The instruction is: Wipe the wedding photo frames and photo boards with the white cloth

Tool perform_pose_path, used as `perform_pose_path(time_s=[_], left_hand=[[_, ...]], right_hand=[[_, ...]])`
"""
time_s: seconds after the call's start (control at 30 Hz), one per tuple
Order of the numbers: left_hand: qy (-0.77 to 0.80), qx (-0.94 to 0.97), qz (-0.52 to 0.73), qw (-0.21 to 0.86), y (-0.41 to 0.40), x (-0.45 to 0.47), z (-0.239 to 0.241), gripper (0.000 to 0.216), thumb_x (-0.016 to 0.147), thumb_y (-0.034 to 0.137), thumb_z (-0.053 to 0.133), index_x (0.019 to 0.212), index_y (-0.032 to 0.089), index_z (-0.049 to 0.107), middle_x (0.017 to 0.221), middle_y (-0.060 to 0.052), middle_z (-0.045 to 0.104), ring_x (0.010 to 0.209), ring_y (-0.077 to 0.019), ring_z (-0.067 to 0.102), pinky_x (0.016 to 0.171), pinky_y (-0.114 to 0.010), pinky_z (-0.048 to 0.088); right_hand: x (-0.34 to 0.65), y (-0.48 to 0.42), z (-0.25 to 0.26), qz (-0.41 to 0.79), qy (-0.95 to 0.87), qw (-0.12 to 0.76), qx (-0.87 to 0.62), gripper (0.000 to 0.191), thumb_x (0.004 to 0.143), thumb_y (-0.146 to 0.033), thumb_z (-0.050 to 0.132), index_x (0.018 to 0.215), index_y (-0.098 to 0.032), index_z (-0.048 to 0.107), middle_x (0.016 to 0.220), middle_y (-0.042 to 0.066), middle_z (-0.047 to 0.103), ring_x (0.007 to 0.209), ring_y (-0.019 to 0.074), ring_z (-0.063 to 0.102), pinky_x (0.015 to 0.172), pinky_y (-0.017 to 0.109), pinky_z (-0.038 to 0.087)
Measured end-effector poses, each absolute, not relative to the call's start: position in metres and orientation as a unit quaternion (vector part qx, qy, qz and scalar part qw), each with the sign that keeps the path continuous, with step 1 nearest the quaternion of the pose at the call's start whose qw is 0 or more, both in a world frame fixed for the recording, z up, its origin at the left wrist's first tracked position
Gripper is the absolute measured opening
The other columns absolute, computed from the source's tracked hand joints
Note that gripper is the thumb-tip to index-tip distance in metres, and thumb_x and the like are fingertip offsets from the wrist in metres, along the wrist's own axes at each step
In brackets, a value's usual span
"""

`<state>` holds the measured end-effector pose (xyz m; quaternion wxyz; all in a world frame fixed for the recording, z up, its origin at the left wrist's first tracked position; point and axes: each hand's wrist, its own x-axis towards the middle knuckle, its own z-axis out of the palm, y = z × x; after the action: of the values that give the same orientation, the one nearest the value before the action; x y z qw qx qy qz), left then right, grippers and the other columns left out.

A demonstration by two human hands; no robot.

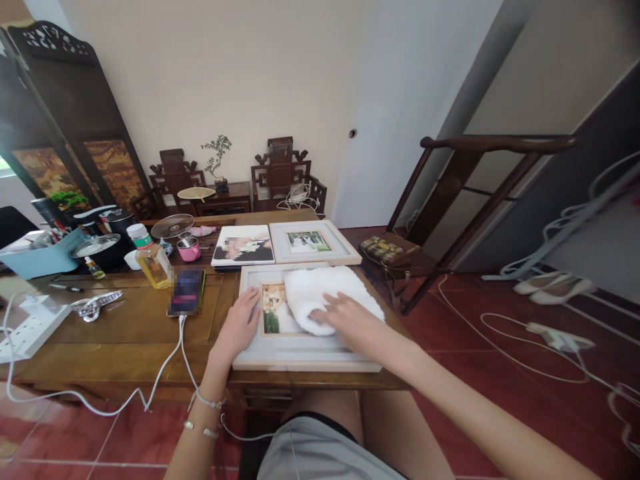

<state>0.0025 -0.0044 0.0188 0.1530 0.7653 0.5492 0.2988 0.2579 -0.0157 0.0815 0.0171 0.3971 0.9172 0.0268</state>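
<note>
A framed photo [250, 357] with a pale wooden frame lies flat at the table's front edge. My left hand [245, 313] rests on its left side, fingers stretched out and holding nothing. My right hand [345, 319] presses a fluffy white cloth [310, 287] onto the frame, fingers bent into its fabric. The cloth covers the right part of the frame and some of the picture. Just behind lie a second framed photo [305, 241] and a photo album [243, 245], side by side.
Left on the table [125, 340] are a phone [187, 292] on a white cable, an oil-coloured bottle [150, 260], a pink cup [189, 250], a power strip [33, 330] and a blue box [47, 257]. A wooden chair [450, 180] with a plaid bag [385, 250] stands at right.
</note>
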Motion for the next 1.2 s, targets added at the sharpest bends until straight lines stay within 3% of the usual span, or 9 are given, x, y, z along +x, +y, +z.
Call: perform_pose_path(time_s=[0.1,0.23,0.4,0.53,0.7,0.83,0.93,1.1,1.2], left_hand=[[0.550,0.764,0.301,0.155,-0.005,0.003,0.019,0.043,0.092,0.029,0.039,0.132,0.017,0.048,0.143,-0.011,0.043,0.136,-0.0235,0.034,0.112,-0.046,0.028],[0.553,0.764,0.299,0.148,-0.005,0.003,0.018,0.044,0.092,0.030,0.040,0.133,0.017,0.047,0.144,-0.011,0.042,0.136,-0.0235,0.034,0.112,-0.046,0.028],[0.552,0.766,0.295,0.148,-0.005,0.002,0.018,0.044,0.092,0.030,0.039,0.133,0.017,0.047,0.144,-0.011,0.042,0.136,-0.0234,0.033,0.112,-0.046,0.028],[0.551,0.767,0.293,0.150,-0.005,0.002,0.018,0.044,0.092,0.031,0.039,0.134,0.017,0.046,0.144,-0.011,0.041,0.136,-0.0232,0.033,0.112,-0.046,0.028],[0.549,0.768,0.293,0.148,-0.004,0.001,0.017,0.044,0.092,0.031,0.040,0.134,0.019,0.046,0.144,-0.010,0.042,0.136,-0.0233,0.033,0.112,-0.046,0.028],[0.547,0.765,0.304,0.152,-0.005,0.002,0.018,0.043,0.092,0.031,0.040,0.132,0.020,0.048,0.143,-0.010,0.043,0.136,-0.0230,0.034,0.112,-0.045,0.028],[0.545,0.765,0.306,0.156,-0.005,0.002,0.020,0.043,0.092,0.031,0.041,0.132,0.019,0.048,0.143,-0.010,0.043,0.136,-0.0230,0.034,0.112,-0.045,0.028],[0.549,0.765,0.297,0.157,-0.004,0.002,0.020,0.043,0.092,0.032,0.041,0.132,0.017,0.048,0.143,-0.011,0.043,0.136,-0.0236,0.033,0.112,-0.047,0.028],[0.550,0.765,0.298,0.152,-0.004,0.001,0.018,0.043,0.092,0.031,0.041,0.132,0.019,0.048,0.143,-0.010,0.043,0.136,-0.0231,0.034,0.112,-0.046,0.028]], right_hand=[[0.272,-0.044,0.091,-0.041,0.922,0.026,0.385,0.065,0.059,0.009,0.040,0.112,-0.021,0.063,0.094,0.010,0.067,0.094,0.0253,0.060,0.082,0.033,0.042],[0.303,-0.042,0.106,-0.109,0.918,-0.058,0.378,0.059,0.062,0.002,0.038,0.111,-0.023,0.062,0.098,0.006,0.067,0.089,0.0215,0.060,0.077,0.028,0.044],[0.315,0.015,0.119,0.048,0.878,-0.160,0.449,0.044,0.068,0.000,0.040,0.102,-0.015,0.063,0.105,0.013,0.066,0.096,0.0293,0.059,0.080,0.038,0.046],[0.302,0.054,0.103,0.178,0.848,-0.178,0.467,0.057,0.065,0.007,0.040,0.115,-0.013,0.060,0.137,0.016,0.049,0.133,0.0305,0.032,0.104,0.047,0.029],[0.279,0.068,0.066,0.128,0.886,-0.094,0.436,0.062,0.067,0.003,0.044,0.123,-0.020,0.057,0.139,0.008,0.049,0.135,0.0279,0.030,0.107,0.051,0.024],[0.255,0.068,0.054,0.171,0.876,-0.124,0.433,0.037,0.069,-0.012,0.058,0.105,-0.017,0.066,0.151,0.012,0.028,0.139,0.0361,0.013,0.106,0.065,0.007],[0.241,0.072,0.055,0.224,0.868,-0.136,0.422,0.020,0.067,-0.011,0.061,0.084,-0.014,0.070,0.153,0.012,0.019,0.140,0.0387,0.004,0.105,0.068,-0.001],[0.243,0.072,0.053,0.117,0.911,-0.086,0.385,0.035,0.069,0.000,0.047,0.093,-0.014,0.069,0.144,0.013,0.041,0.135,0.0314,0.030,0.106,0.065,0.012],[0.256,0.052,0.054,0.040,0.925,-0.086,0.369,0.040,0.070,0.000,0.041,0.095,-0.014,0.067,0.141,0.013,0.044,0.133,0.0282,0.034,0.106,0.064,0.013]])
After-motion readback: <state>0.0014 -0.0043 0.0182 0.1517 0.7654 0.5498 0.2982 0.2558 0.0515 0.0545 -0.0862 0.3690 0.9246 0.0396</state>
